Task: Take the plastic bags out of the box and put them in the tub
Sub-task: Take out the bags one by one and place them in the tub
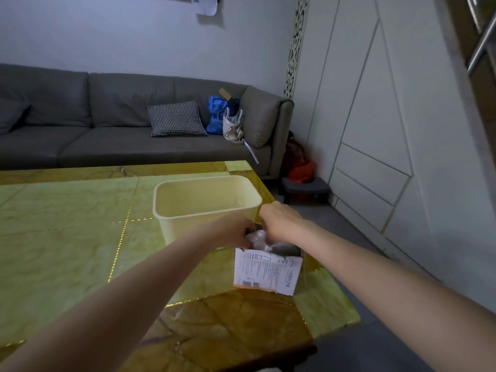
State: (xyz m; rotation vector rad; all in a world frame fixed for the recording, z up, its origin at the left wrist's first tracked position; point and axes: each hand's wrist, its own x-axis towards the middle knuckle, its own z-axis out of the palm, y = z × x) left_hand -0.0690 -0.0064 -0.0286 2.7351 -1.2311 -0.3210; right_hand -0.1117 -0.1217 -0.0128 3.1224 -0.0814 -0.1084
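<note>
Near the right edge of the green-and-amber marble tabletop stands a white printed cardboard box; left hand and right hand grip crumpled clear plastic bags at its mouth, just before the cream plastic tub

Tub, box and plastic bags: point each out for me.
tub (188, 220), head view, near front wall.
box (265, 272), head view, labelled side.
plastic bags (259, 238), head view, crumpled top showing between the hands.

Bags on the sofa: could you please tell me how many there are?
2. A blue bag stands at the sofa's right end, and a smaller clear bag leans in front of it, by the armrest. More may be hidden behind them.
</note>
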